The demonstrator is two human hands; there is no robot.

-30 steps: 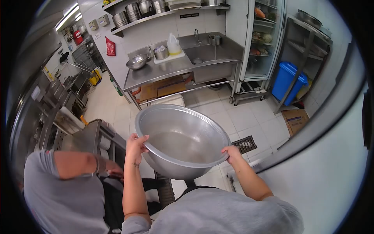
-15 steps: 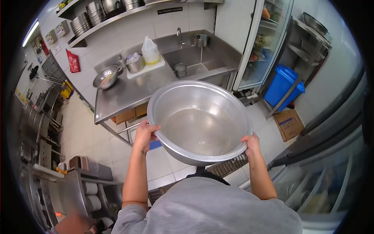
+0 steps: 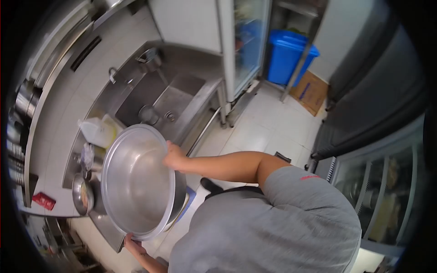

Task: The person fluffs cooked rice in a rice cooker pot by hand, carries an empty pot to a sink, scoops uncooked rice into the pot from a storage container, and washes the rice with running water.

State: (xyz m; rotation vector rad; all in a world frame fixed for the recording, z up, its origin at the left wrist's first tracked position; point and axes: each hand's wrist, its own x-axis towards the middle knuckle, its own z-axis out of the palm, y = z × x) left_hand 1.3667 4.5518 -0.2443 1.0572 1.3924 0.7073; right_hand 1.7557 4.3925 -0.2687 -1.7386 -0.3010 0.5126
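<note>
A large round aluminium basin (image 3: 136, 195) is held out in front of me, tilted in view, near the steel counter's edge. My right hand (image 3: 175, 157) grips its rim on the sink side, thumb over the edge. At the opposite rim, low in view, my left hand (image 3: 134, 245) has its fingers closed on the edge. Inside, the metal is shiny; whether any liquid lies there I cannot tell. Just beyond the rim are a plastic jug (image 3: 98, 132) with yellow liquid and a steel bowl (image 3: 83, 194) with some food in it.
Behind the basin, the steel sink (image 3: 186, 88) holds a small metal pot (image 3: 149, 114). A glass-door fridge (image 3: 248, 50) stands beyond it. A blue bin (image 3: 289, 57) and a flattened cardboard piece (image 3: 310, 93) are at the back right. A wall shelf (image 3: 43, 102) runs along the left.
The view has rotated and moved closer to the counter. The basin, still in both hands, has shifted left and now overlaps the counter in view, with my left hand lower.
</note>
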